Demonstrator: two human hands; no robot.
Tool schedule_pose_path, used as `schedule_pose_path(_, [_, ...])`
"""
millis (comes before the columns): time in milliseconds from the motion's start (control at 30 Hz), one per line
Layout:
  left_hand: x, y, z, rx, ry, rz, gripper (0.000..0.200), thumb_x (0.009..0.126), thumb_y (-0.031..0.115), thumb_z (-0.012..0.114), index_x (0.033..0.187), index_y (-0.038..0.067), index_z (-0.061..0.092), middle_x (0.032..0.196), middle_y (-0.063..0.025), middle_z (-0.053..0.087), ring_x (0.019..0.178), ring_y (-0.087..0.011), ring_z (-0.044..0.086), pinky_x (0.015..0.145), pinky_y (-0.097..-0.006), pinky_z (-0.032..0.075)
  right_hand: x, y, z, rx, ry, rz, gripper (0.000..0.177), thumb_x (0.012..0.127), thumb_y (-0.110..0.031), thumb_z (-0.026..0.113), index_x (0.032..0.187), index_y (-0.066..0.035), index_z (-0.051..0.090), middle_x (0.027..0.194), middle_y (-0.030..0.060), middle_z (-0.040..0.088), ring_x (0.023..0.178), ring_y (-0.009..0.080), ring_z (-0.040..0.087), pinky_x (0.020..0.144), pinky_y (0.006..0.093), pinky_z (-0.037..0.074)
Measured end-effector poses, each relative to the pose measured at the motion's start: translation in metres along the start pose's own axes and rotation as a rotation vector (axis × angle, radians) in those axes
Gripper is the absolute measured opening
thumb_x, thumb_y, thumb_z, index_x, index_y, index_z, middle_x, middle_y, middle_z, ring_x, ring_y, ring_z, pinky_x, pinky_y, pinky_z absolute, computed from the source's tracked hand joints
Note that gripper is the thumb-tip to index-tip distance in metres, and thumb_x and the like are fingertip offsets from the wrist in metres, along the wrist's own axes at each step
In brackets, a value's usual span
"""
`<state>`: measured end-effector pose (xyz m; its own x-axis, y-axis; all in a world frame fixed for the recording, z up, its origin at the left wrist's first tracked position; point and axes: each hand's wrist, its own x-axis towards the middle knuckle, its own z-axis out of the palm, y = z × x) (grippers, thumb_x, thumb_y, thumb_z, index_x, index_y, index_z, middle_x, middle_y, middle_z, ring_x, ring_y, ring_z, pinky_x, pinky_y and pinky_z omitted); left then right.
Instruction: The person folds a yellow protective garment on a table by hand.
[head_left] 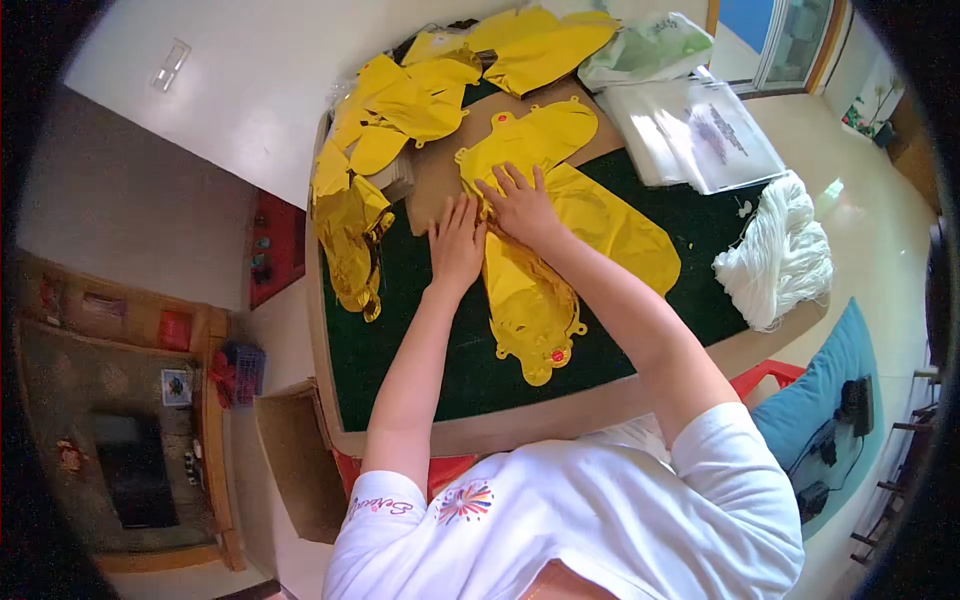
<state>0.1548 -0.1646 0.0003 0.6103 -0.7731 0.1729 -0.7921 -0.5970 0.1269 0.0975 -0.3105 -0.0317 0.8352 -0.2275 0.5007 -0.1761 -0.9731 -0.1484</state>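
A flat yellow foil piece (610,225) with small tabs and red dots lies on the dark green table surface (400,350), partly over a brown cardboard sheet (432,190). My left hand (458,245) rests along its left edge, palm down, fingers extended. Just to the right, my right hand (520,205) lies on the foil with its fingers spread. Under my right wrist the foil looks folded or creased. More yellow foil pieces (400,95) are heaped along the table's left and far edges.
Clear plastic bags (690,135) and a green-white bag (650,50) lie at the far right. A bundle of white string (780,255) sits at the right edge. An open cardboard box (295,450) stands left of the table; a blue cushion (815,385) is at right.
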Motion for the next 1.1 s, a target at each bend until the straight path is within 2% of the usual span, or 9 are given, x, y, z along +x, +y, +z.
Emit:
schedule_pose_path(233, [-0.001, 0.002, 0.0, -0.106, 0.147, -0.048, 0.048, 0.097, 0.03, 0.042, 0.139, 0.007, 0.037, 0.144, -0.0132, 0.035, 0.137, -0.0287, 0.026, 0.111, -0.0498, 0.018, 0.0, 0.002, -0.001, 0.002, -0.011, -0.019, 0.055, 0.085, -0.035, 0.056, 0.136, -0.023, 0.042, 0.138, 0.0101, 0.042, 0.131, 0.0284, 0.036, 0.101, 0.0614, 0.027])
schedule_pose_path(300, [-0.007, 0.0, -0.01, -0.298, 0.086, -0.07, 0.043, 0.094, 0.026, 0.048, 0.131, 0.005, 0.046, 0.139, -0.0158, 0.041, 0.133, -0.0302, 0.033, 0.11, -0.0493, 0.022, 0.002, 0.004, 0.003, -0.038, -0.004, -0.032, 0.053, 0.086, -0.035, 0.055, 0.137, -0.023, 0.041, 0.139, 0.0098, 0.042, 0.131, 0.0283, 0.036, 0.102, 0.0614, 0.026])
schedule_pose_path(333, [-0.013, 0.003, -0.012, -0.302, 0.087, -0.074, 0.043, 0.094, 0.026, 0.048, 0.131, 0.005, 0.046, 0.139, -0.0158, 0.041, 0.133, -0.0302, 0.033, 0.11, -0.0493, 0.022, 0.002, 0.004, 0.005, -0.072, -0.001, -0.037, 0.052, 0.088, -0.034, 0.053, 0.137, -0.023, 0.041, 0.139, 0.0096, 0.041, 0.131, 0.0282, 0.036, 0.102, 0.0614, 0.026])
schedule_pose_path(400, [-0.027, 0.013, -0.015, -0.127, 0.133, 0.108, 0.037, 0.092, 0.023, 0.051, 0.125, 0.004, 0.052, 0.134, -0.0166, 0.045, 0.129, -0.0312, 0.037, 0.109, -0.0496, 0.024, 0.001, 0.005, 0.004, -0.051, -0.023, -0.031, 0.05, 0.089, -0.032, 0.05, 0.137, -0.023, 0.04, 0.139, 0.0097, 0.041, 0.131, 0.0283, 0.035, 0.103, 0.0612, 0.025])
schedule_pose_path(533, [-0.047, 0.02, -0.014, -0.111, -0.012, 0.194, 0.044, 0.093, 0.027, 0.049, 0.131, 0.006, 0.046, 0.139, -0.0123, 0.041, 0.133, -0.0269, 0.033, 0.111, -0.0499, 0.02, 0.002, 0.002, -0.001, -0.037, -0.054, -0.01, 0.048, 0.091, -0.027, 0.045, 0.138, -0.022, 0.039, 0.139, 0.0101, 0.041, 0.133, 0.0284, 0.034, 0.104, 0.0607, 0.024])
schedule_pose_path(733, [-0.05, 0.018, -0.01, -0.113, -0.019, 0.178, 0.046, 0.094, 0.029, 0.046, 0.135, 0.009, 0.042, 0.143, -0.01, 0.038, 0.135, -0.0256, 0.031, 0.11, -0.0519, 0.02, 0.007, -0.001, -0.016, 0.028, -0.114, 0.023, 0.046, 0.092, -0.024, 0.047, 0.137, -0.02, 0.04, 0.141, 0.0107, 0.041, 0.133, 0.0286, 0.034, 0.105, 0.0597, 0.023])
schedule_pose_path(833, [-0.051, 0.019, -0.011, -0.117, -0.012, 0.174, 0.046, 0.094, 0.028, 0.045, 0.136, 0.009, 0.041, 0.143, -0.0096, 0.037, 0.135, -0.0261, 0.031, 0.111, -0.051, 0.019, 0.02, 0.0, -0.031, 0.13, -0.058, 0.06, 0.043, 0.093, -0.026, 0.046, 0.135, -0.019, 0.042, 0.14, 0.0108, 0.041, 0.134, 0.0278, 0.033, 0.108, 0.0575, 0.02])
schedule_pose_path(933, [-0.052, 0.018, -0.009, -0.109, -0.01, 0.184, 0.046, 0.095, 0.028, 0.045, 0.137, 0.009, 0.04, 0.143, -0.0098, 0.037, 0.134, -0.0267, 0.031, 0.111, -0.0503, 0.019, 0.033, 0.003, -0.03, 0.168, -0.08, -0.005, 0.041, 0.094, -0.027, 0.044, 0.135, -0.019, 0.043, 0.14, 0.01, 0.041, 0.133, 0.0276, 0.034, 0.107, 0.0579, 0.022])
schedule_pose_path(1100, [-0.049, 0.015, -0.011, -0.14, 0.023, 0.193, 0.044, 0.095, 0.028, 0.045, 0.134, 0.008, 0.044, 0.14, -0.0124, 0.04, 0.133, -0.0281, 0.033, 0.11, -0.0513, 0.02, 0.037, 0.015, -0.013, 0.066, -0.149, -0.034, 0.039, 0.094, -0.027, 0.044, 0.131, -0.019, 0.047, 0.139, 0.0098, 0.043, 0.132, 0.0275, 0.036, 0.106, 0.0592, 0.023])
